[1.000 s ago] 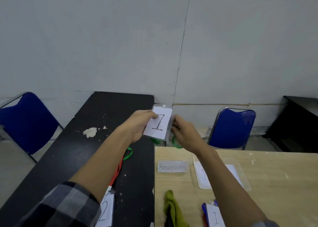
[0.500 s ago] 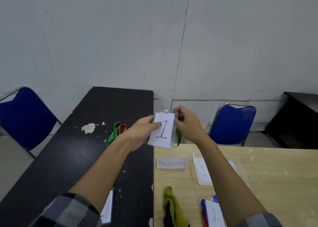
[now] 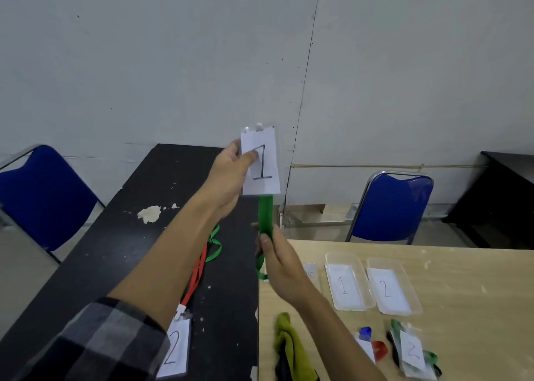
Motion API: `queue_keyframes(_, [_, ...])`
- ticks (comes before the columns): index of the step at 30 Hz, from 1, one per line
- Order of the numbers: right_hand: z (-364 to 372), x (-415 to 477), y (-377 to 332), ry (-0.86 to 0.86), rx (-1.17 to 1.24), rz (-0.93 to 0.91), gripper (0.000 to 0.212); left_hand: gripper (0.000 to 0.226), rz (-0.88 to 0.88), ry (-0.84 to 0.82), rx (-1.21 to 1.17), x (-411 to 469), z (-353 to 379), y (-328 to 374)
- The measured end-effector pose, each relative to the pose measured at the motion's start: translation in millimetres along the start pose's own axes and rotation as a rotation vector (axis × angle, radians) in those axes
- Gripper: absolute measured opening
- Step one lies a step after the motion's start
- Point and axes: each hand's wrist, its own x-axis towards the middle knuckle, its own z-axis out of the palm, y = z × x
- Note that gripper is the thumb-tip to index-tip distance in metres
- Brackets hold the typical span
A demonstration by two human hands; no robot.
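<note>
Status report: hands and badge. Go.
Left hand pinches badge card marked 1, held high. Right hand grips green lanyard hanging below it. Nothing in the way of either.

The left hand (image 3: pixel 231 175) pinches a badge card (image 3: pixel 261 164) marked 1, held upright in the air. A green lanyard (image 3: pixel 265 214) hangs straight below that pinch into the right hand (image 3: pixel 281 260), which grips it over the seam between black table (image 3: pixel 115 250) and wooden table (image 3: pixel 462 279).
</note>
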Motion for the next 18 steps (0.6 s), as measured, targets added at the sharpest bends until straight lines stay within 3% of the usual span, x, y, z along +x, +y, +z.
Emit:
queue_keyframes(7, [-15, -2, 13, -0.236, -0.32, 0.007, 0.023, 0.02, -0.101, -0.071, 0.074, -1, -4, 11])
queue_keyframes(11, [-59, 30, -4, -0.2, -0.606, -0.087, 0.032, 0.025, -0.222, -0.171, 0.239, -14, -9, -15])
queue_keyframes(15, [-87, 44, -26, -0.226, -0.468, -0.094, 0.029, 0.021, -0.263, -0.209, 0.276, -26, -10, -46])
queue_keyframes(18, [-93, 44, -27, -0.244, -0.326, 0.079, 0.021, 0.023, -0.315, -0.226, 0.202, -35, -11, -67])
